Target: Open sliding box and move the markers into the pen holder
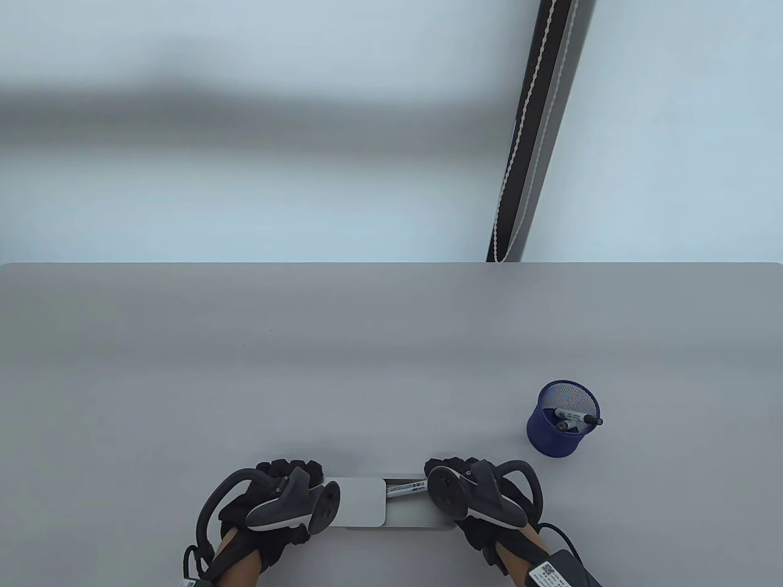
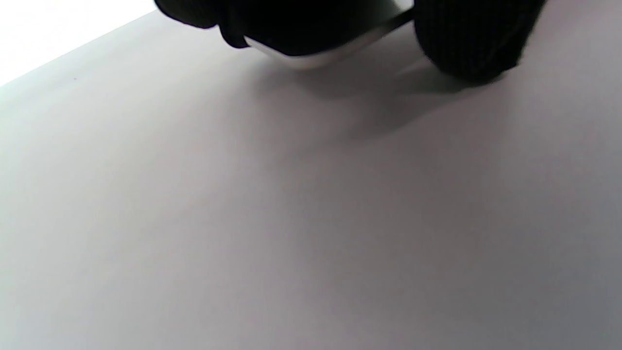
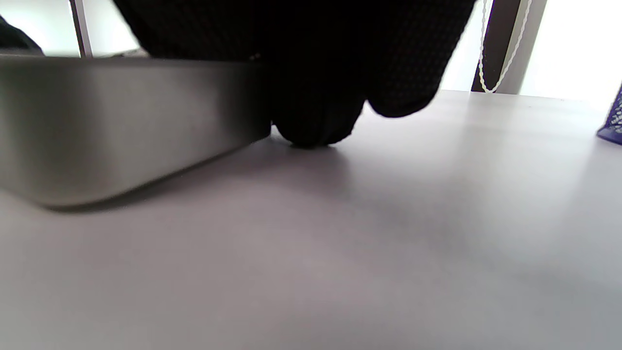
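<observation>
A silver sliding box [image 1: 416, 518] lies at the table's near edge, its lid [image 1: 361, 501] slid left so the right part stands open. One marker [image 1: 407, 488] shows inside the gap. My left hand [image 1: 287, 474] grips the lid's left end, with gloved fingers [image 2: 316, 24] over its corner [image 2: 311, 59]. At the other end my right hand [image 1: 452, 472] holds the box, fingers [image 3: 316, 112] down against its side wall [image 3: 121, 126]. The blue mesh pen holder [image 1: 563, 419] stands to the right and farther back, with markers [image 1: 578, 419] in it.
The grey table [image 1: 306, 367] stretches away beyond the box. A dark post with a white bead cord [image 1: 532, 140] stands behind the table's far edge. The pen holder's edge [image 3: 613, 121] shows at the right in the right wrist view.
</observation>
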Available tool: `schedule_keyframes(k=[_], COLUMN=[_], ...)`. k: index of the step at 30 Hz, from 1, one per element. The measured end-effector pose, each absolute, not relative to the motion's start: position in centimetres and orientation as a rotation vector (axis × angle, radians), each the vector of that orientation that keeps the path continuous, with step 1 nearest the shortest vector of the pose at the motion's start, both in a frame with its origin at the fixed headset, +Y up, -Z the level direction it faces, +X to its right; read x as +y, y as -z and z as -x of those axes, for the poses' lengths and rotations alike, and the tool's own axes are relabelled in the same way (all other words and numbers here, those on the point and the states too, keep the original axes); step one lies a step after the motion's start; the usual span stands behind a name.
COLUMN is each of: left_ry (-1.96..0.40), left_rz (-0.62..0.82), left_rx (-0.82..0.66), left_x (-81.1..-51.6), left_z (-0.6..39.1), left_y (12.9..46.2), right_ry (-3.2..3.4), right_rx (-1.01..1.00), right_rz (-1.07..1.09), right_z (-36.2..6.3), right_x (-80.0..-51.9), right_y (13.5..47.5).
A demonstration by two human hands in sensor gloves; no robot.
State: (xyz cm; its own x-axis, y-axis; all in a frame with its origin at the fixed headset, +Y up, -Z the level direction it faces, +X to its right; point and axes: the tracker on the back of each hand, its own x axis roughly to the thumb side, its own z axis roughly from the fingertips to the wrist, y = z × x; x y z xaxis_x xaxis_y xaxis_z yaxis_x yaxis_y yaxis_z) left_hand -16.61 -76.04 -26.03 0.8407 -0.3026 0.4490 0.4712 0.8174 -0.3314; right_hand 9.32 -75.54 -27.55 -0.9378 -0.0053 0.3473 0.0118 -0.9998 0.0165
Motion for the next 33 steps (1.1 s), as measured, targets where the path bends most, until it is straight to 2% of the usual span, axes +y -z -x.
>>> schedule_keyframes(k=[11,26,29,33], left_ry=[0.432,0.433,0.433,0.433], left_rz=[0.445,0.444,0.444,0.444], left_rx=[-0.393,-0.393,-0.393,-0.393], left_x=[-76.0,-76.0,-76.0,-76.0], left_z=[16.5,16.5,16.5,16.5], left_y=[26.0,25.9,25.9,25.9], right_ry=[3.132,3.442,3.505,3.600], right_rx=[-0.004,-0.029,0.022,0.231], right_rz=[0.500,0.597,0.625,0.640], right_z=[-10.4,-14.0,-14.9,-16.0], right_x=[-74.6,-70.8,-69.6,-67.2], right_y=[27.7,28.1,28.1,27.5])
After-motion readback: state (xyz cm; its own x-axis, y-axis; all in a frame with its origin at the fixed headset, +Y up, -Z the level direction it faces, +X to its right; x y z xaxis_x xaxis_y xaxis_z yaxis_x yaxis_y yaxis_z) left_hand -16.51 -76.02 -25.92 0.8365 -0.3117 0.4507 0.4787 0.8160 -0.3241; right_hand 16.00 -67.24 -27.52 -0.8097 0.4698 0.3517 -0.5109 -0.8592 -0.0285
